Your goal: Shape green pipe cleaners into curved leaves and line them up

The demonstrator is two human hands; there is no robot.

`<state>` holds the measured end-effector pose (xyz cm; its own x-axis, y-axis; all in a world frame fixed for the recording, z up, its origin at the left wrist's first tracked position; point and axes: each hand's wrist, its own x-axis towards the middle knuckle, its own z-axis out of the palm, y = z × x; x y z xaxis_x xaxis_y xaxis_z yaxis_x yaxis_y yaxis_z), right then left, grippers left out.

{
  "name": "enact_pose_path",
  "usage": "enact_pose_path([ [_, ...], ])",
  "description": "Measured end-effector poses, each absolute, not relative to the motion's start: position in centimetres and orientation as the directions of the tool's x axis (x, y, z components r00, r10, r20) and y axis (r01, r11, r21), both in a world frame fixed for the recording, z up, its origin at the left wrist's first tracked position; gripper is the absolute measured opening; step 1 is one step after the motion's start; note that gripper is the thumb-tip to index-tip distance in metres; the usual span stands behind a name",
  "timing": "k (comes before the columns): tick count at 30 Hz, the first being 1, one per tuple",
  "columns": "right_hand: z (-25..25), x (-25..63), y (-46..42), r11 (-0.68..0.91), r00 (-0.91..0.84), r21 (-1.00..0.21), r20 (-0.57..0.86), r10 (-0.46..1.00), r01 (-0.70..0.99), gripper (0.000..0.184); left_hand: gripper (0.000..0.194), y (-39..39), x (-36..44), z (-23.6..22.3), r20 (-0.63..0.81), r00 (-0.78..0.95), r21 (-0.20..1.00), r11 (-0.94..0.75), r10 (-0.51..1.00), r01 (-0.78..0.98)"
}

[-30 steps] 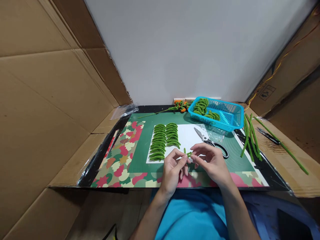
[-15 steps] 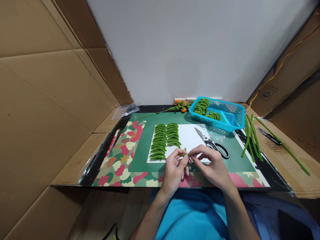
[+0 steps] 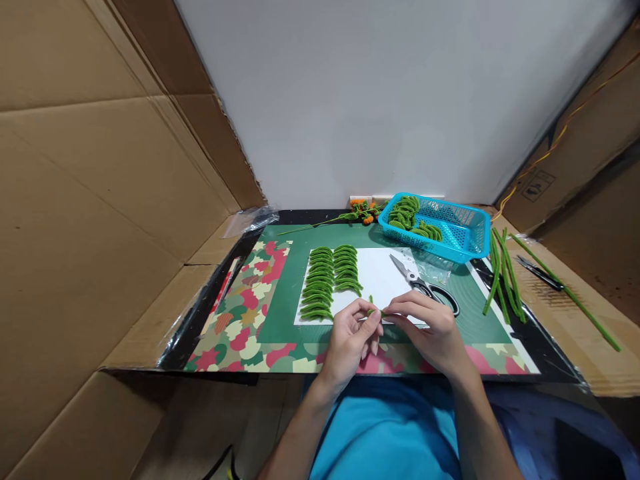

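Note:
My left hand pinches a short piece of green pipe cleaner between thumb and forefinger, just above the front of the mat. From the other side my right hand has its fingertips closed on the same piece, which they mostly hide. Behind the hands lies a white sheet of paper. On its left part, curved leaf-like pieces of green pipe cleaner are stacked in one column, with a shorter column beside it. Black-handled scissors rest, blades apart, behind my right hand.
A blue basket with several green curved pieces stands back right. Orange flowers on a green stem lie at the wall. Green pipe cleaners and dark-handled snips are at the right. Cardboard borders the left.
My right hand has shifted slightly to the right along the pipe cleaner, and its fingers lie flatter and closer together. My left hand keeps its pinch nearly in place.

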<state>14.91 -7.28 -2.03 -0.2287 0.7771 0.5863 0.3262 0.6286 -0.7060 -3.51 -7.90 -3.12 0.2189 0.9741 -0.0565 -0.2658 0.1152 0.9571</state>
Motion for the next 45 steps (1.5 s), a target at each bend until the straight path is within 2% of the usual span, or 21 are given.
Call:
enact_pose_path([
  [11,-2.1,13.4,-7.5,0.631,-0.143,-0.659,0.637,0.758,0.409,0.012,0.038,-7.9,-3.4,-3.2,-0.003,0.183,0.951,0.059,0.983,-0.303],
  [18,-3.0,12.5,-7.6,0.619,-0.193,-0.411,0.708,0.679,0.669,0.015,0.034,-7.9,-3.2,-3.7,0.031,0.078,0.969,-0.011,0.996,-0.246],
  [22,-2.7,12.5,-7.7,0.636,-0.263,-0.331,0.707,0.657,0.698,0.014,0.034,-8.0,-3.1,-3.9,0.059,0.038,0.984,-0.051,0.998,-0.172],
  [31,-2.6,13.1,-7.1,0.696,-0.324,-0.352,0.694,0.643,0.626,0.014,0.027,-8.3,-3.3,-3.8,0.102,0.027,0.995,-0.101,0.994,-0.022],
  [37,-2.5,13.6,-7.5,0.679,-0.303,-0.453,0.653,0.693,0.577,0.012,0.021,-8.8,-3.5,-3.0,0.242,0.066,0.921,-0.251,0.968,0.299],
  [39,-2.3,13.7,-7.5,0.682,-0.302,-0.464,0.653,0.695,0.566,0.012,0.02,-8.7,-3.6,-2.6,0.211,0.083,0.939,-0.225,0.974,0.258],
  [41,-2.0,13.9,-7.5,0.704,-0.321,-0.429,0.672,0.667,0.566,0.012,0.022,-8.6,-3.7,-2.2,0.126,0.104,0.985,-0.137,0.986,0.107],
  [45,-1.7,14.8,-7.3,0.765,-0.373,-0.228,0.767,0.522,0.602,0.01,0.031,-8.4,-4.0,-1.1,-0.033,0.208,0.976,0.077,0.978,-0.204],
])
